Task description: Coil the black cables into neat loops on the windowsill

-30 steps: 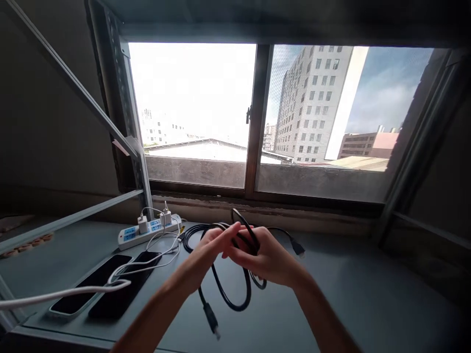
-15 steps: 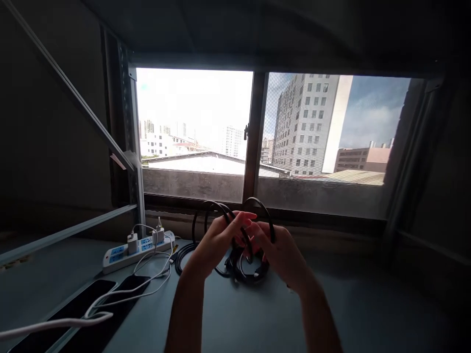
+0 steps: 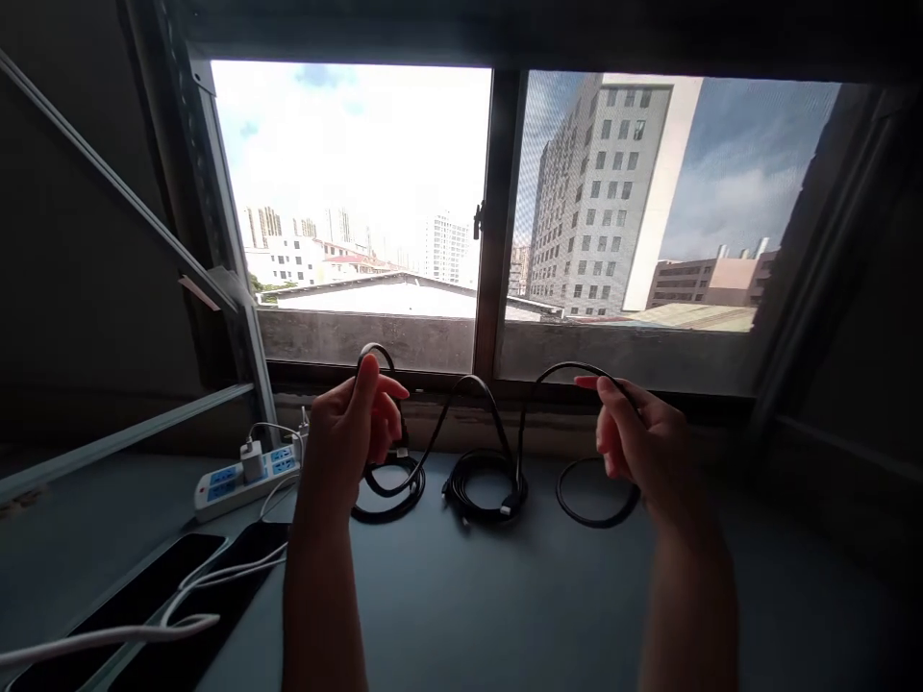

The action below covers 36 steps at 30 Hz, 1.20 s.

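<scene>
A black cable (image 3: 476, 382) hangs in loose loops between my two hands, raised above the table. My left hand (image 3: 353, 413) pinches it between thumb and fingers, and a plug end dangles just beyond those fingers. On the other side my right hand (image 3: 635, 428) grips the cable with thumb on top, and a loop droops below. Between the hands, a coiled black cable (image 3: 485, 514) with a pale-tipped connector lies on the table. Another black coil (image 3: 386, 519) rests beside my left wrist, partly behind the held cable.
At the left, a white power strip (image 3: 235, 495) carries a charger (image 3: 252, 461) and white cords (image 3: 237, 575). Two dark flat devices, one of them a black slab (image 3: 144, 596), lie in front. A window (image 3: 361, 192) stands behind the table (image 3: 497, 615); metal shelf posts flank it.
My hands have moved apart, left and right, stretching the bunched cable into wide loops between them. The view has tilted slightly downward and nearer the window.
</scene>
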Each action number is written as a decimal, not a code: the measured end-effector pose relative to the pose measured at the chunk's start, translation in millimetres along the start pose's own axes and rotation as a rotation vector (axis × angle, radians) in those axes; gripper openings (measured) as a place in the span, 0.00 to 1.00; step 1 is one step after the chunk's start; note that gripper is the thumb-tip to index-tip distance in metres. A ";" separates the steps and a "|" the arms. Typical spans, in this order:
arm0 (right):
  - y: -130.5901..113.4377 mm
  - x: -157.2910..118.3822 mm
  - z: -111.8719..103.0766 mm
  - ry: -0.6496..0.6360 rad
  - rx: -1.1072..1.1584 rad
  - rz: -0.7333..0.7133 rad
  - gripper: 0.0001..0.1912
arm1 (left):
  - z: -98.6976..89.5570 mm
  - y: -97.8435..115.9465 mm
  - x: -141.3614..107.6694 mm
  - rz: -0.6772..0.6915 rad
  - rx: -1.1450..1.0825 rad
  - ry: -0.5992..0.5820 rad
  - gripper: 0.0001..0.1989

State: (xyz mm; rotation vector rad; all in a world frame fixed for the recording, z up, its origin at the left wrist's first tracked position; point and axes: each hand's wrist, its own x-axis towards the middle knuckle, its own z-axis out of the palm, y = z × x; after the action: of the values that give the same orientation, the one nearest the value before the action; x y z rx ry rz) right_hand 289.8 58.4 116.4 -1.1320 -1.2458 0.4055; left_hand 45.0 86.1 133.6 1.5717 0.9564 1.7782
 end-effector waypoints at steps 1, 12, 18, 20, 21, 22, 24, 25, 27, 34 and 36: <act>0.6 0.3 -0.4 -0.010 0.007 0.001 0.27 | 0.7 1.6 -0.9 0.006 -0.020 -0.007 0.22; -6.6 -6.1 36.8 -0.211 -0.214 -0.140 0.23 | 42.5 -8.9 -9.1 -0.222 0.210 -0.507 0.26; -10.6 -13.7 57.4 -0.336 -0.373 -0.297 0.15 | 44.8 -9.2 -10.0 -0.162 0.012 -0.432 0.31; -11.4 -15.6 63.6 -0.320 -0.452 -0.314 0.13 | 47.0 -12.6 -8.9 -0.106 0.028 -0.344 0.34; -11.9 -16.8 66.2 -0.336 -0.476 -0.319 0.12 | 48.1 -14.0 -8.4 -0.077 0.036 -0.291 0.34; -12.5 -18.1 68.4 -0.366 -0.483 -0.323 0.12 | 49.1 -15.1 -7.9 -0.053 0.036 -0.240 0.34; -13.9 -20.8 70.4 -0.436 -0.461 -0.336 0.14 | 49.8 -15.1 -7.2 -0.040 -0.005 -0.171 0.32; -14.7 -22.1 70.2 -0.467 -0.437 -0.343 0.15 | 49.4 -13.9 -7.1 -0.050 -0.040 -0.151 0.32; -16.4 -23.9 67.4 -0.539 -0.372 -0.347 0.17 | 47.4 -10.0 -7.1 -0.094 -0.114 -0.142 0.30; -15.5 -16.1 43.2 -0.640 -0.169 -0.252 0.14 | 41.8 -1.0 -6.2 -0.195 -0.219 -0.214 0.27; -9.7 -7.8 34.3 -0.545 -0.123 -0.223 0.15 | 42.4 -1.1 -6.4 -0.196 -0.228 -0.236 0.30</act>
State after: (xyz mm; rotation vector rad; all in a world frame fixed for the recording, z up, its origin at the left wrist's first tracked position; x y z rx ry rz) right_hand 253.7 63.5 117.1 -1.0000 -1.8770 0.4912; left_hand 87.8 87.5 131.3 1.4506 0.7399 1.4728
